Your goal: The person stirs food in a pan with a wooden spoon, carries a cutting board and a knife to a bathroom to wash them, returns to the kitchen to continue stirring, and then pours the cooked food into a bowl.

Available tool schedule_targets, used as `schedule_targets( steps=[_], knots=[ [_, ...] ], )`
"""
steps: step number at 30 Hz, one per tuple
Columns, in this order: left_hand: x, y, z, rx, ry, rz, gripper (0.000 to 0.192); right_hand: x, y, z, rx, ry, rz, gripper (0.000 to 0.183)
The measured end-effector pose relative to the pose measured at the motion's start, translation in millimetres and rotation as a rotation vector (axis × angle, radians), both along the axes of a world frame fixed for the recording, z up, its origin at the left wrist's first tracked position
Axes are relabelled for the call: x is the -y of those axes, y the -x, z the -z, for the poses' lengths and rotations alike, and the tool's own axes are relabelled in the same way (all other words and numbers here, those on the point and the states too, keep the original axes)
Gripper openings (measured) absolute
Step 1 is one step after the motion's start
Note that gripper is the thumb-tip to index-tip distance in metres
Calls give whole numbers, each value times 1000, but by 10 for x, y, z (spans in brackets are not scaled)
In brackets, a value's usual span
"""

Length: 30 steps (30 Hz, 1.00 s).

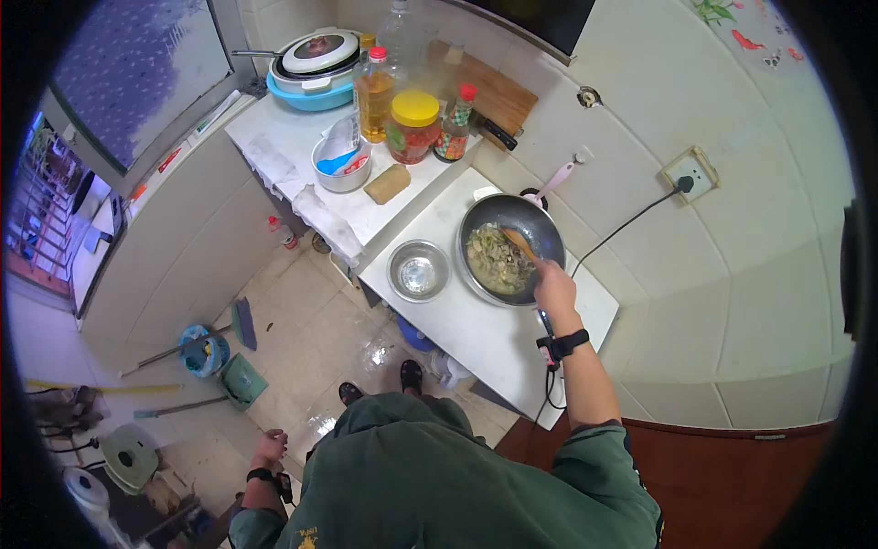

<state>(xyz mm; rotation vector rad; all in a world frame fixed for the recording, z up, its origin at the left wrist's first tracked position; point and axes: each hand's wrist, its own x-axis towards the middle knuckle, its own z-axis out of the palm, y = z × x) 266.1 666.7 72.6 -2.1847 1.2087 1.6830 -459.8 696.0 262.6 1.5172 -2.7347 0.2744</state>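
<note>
My right hand (554, 288) grips the handle of a wooden spatula (519, 241), whose blade rests in the food (497, 261) inside a dark wok (549, 240). The food looks like chopped meat with green vegetable pieces in some liquid. The wok stands on the lower white counter (480, 336). Just left of it sits a shiny metal bowl (418, 271) with no food visible inside. My left hand (272, 445) hangs low beside my body, fingers curled, holding nothing that I can see.
On the raised counter stand an oil bottle (376, 103), a yellow-lidded jar (414, 123), a sauce bottle (454, 130), a white bowl (341, 171) and stacked pans (319, 62). A black cord runs from the wall socket (691, 180) behind the wok. A bin (204, 351) and dustpan (243, 383) stand lower left.
</note>
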Motion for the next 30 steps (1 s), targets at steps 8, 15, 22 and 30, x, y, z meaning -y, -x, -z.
schedule_targets(
  steps=[8,15,22,30],
  knots=[
    [-21,-134,-12,20,12,-23,45,53,193,-80,-69,-34,-321,38],
    [-173,-121,17,30,15,-5,43,-21,323,-122,-141,-15,-507,38],
    [-191,-10,10,60,-22,-41,41,-309,309,-213,-141,-53,-513,35],
    [-170,-38,67,63,15,28,45,-492,69,-76,9,8,-49,41]
  ],
)
